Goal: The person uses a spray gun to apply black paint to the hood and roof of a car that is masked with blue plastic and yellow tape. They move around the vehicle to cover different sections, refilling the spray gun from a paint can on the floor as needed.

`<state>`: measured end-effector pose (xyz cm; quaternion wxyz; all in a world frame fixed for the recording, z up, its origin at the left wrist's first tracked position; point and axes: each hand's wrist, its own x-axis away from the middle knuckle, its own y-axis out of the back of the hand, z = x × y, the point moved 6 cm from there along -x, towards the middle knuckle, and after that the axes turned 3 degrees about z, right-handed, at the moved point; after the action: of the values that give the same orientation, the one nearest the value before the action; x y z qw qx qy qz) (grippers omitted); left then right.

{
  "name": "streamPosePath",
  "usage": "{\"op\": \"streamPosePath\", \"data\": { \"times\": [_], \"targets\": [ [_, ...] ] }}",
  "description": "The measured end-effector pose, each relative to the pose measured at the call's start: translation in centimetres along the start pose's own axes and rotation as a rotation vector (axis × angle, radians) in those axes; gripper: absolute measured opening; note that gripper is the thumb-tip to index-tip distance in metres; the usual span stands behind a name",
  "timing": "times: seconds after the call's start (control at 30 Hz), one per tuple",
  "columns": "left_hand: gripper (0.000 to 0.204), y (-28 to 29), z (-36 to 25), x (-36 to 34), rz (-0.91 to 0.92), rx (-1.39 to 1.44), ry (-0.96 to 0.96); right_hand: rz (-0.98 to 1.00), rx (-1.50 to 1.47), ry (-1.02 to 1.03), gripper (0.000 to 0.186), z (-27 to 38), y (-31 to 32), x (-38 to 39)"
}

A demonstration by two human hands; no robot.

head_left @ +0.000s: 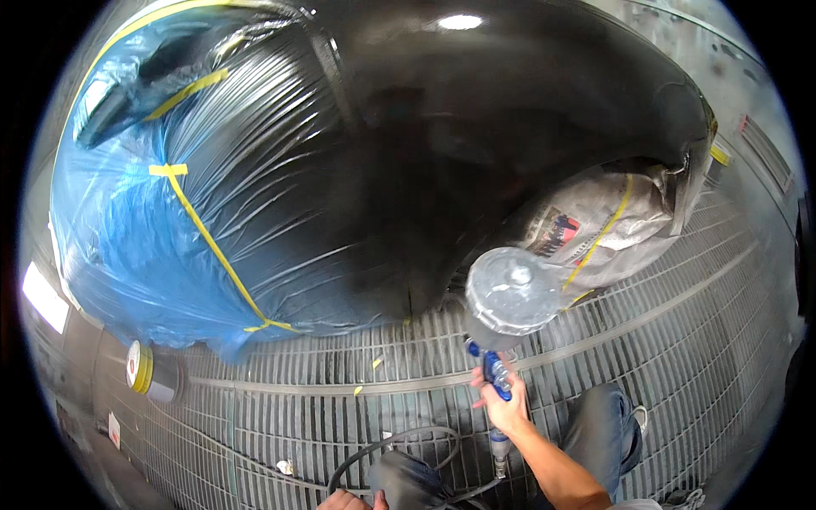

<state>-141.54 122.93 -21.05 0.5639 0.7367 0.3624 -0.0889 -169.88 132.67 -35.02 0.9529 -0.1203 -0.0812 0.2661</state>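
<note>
My right hand (503,410) is closed around the handle of a blue and metal spray gun (498,374). A large round translucent paint cup (513,293) sits on top of the gun, its lid smeared grey. The gun is held in front of a glossy black car panel (425,144), near the wheel arch. From the gun's handle base a dark air hose (399,435) runs down and loops to the left. At the bottom edge my left hand (353,500) is partly cut off, its fingers closed on the hose.
Blue plastic sheeting (127,229) with yellow tape (208,238) covers the car's left part. Crumpled masking paper (620,221) fills the wheel arch. A tub with a yellow rim (153,374) lies on the slatted grating floor (289,416). My knees are close below the gun.
</note>
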Motion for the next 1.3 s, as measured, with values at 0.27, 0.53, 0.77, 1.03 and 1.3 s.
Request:
{"op": "streamPosePath", "data": {
  "times": [0.27, 0.53, 0.77, 1.03, 1.3],
  "targets": [
    [0.039, -3.7, -4.7, 0.8, 0.135, -0.087, -0.22, 0.359, 0.085, -0.252, 0.058, -4.1, 0.9, -1.4],
    [0.039, -7.4, -9.5, -3.9, 0.209, -0.022, -0.276, 0.136, -0.217, -0.069, 0.065, 6.0, 14.1, -0.7],
    [0.007, -11.6, -16.3, -10.9, 0.4, 0.08, -0.082, 0.004, -0.332, 0.124, 0.038, 21.5, 27.1, 0.2],
    [0.017, -19.1, -29.0, -12.7, 0.802, -0.098, -0.041, -0.298, -0.253, 0.303, 0.032, 35.1, 47.1, -3.4],
    [0.016, -22.0, -42.5, -14.3, 0.959, 0.196, 0.018, 0.125, -0.144, 0.036, 0.024, 36.4, 51.0, -7.9]
  ]
}}
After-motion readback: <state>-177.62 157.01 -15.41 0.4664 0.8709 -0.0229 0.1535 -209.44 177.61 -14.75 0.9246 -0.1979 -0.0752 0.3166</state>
